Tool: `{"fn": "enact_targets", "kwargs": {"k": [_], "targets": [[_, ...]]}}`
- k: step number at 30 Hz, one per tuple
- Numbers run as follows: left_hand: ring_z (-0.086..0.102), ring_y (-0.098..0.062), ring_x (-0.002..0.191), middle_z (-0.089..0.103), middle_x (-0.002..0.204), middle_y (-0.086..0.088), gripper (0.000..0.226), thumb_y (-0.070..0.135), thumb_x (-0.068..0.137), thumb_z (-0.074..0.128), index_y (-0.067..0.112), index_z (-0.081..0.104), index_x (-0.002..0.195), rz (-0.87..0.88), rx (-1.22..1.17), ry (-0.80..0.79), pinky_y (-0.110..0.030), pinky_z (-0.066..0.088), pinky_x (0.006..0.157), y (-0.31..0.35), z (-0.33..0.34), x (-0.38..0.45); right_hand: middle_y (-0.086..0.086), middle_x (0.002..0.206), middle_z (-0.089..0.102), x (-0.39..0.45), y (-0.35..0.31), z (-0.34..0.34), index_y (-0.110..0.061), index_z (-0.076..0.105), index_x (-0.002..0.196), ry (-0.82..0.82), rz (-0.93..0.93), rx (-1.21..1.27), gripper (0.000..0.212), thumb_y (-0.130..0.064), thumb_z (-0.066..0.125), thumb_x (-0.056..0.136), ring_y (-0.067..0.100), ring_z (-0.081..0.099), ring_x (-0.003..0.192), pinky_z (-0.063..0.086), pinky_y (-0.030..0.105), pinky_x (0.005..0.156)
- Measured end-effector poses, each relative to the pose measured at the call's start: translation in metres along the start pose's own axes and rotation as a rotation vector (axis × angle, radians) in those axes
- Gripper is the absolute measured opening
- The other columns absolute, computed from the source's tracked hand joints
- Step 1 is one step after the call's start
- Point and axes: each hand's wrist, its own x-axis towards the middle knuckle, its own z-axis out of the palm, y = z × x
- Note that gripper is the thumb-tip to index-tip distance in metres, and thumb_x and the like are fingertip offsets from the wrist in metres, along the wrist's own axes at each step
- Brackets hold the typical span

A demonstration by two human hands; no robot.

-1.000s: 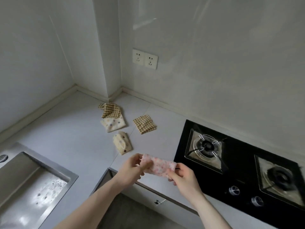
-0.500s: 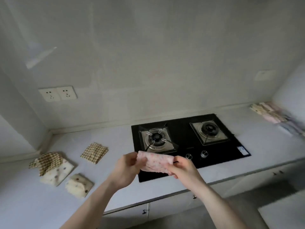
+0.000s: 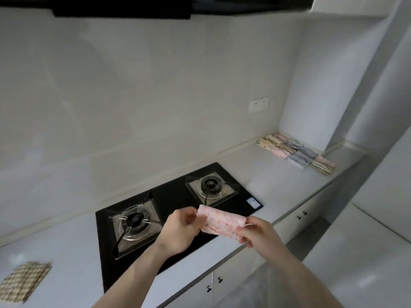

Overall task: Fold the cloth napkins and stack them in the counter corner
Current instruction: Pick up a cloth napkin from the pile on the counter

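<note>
Pink-speckled cloth napkin (image 3: 220, 222), folded small, looks soft and light, pinched at its ends by the left hand (image 3: 180, 230) and right hand (image 3: 259, 232) above the stove (image 3: 155, 218).

A pale pink napkin (image 3: 219, 221) with small red speckles is in the centre. Near left, a napkin (image 3: 23, 279) is beige with a brown check. Far right, folded napkins (image 3: 297, 152) are cream, pink, grey-blue and brown check. The stove (image 3: 173, 196) is glossy black with silver burner plates, on a white counter (image 3: 278, 185).

Black hob (image 3: 175, 203); wall socket (image 3: 258, 104)
</note>
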Motion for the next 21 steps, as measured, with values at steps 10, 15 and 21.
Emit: {"fn": "enact_targets", "kwargs": {"k": [10, 15, 21], "targets": [[0.058, -0.012, 0.060, 0.069, 0.073, -0.007, 0.031, 0.038, 0.098, 0.063, 0.013, 0.066, 0.079, -0.048, 0.049, -0.023, -0.032, 0.048, 0.059, 0.078, 0.140, 0.103, 0.007, 0.073, 0.075, 0.065, 0.053, -0.173, -0.011, 0.071, 0.082, 0.027, 0.042, -0.058, 0.009, -0.018, 0.072, 0.087, 0.014, 0.071, 0.070, 0.050, 0.030, 0.066], [0.051, -0.012, 0.054, 0.056, 0.060, -0.002, 0.046, 0.045, 0.098, 0.062, 0.004, 0.061, 0.077, -0.055, 0.071, -0.039, -0.033, 0.045, 0.057, 0.098, 0.176, 0.154, 0.004, 0.071, 0.075, 0.099, 0.067, -0.219, -0.017, 0.071, 0.089, 0.023, 0.061, -0.025, 0.007, -0.023, 0.073, 0.086, 0.015, 0.069, 0.070, 0.051, 0.031, 0.067], [0.046, -0.011, 0.053, 0.048, 0.058, 0.002, 0.058, 0.058, 0.096, 0.057, 0.006, 0.055, 0.071, -0.017, 0.107, -0.122, -0.033, 0.042, 0.059, 0.107, 0.212, 0.233, 0.002, 0.075, 0.077, 0.151, 0.084, -0.263, -0.018, 0.072, 0.098, 0.063, 0.156, 0.060, 0.010, -0.023, 0.073, 0.090, 0.012, 0.068, 0.067, 0.049, 0.026, 0.065]]}}
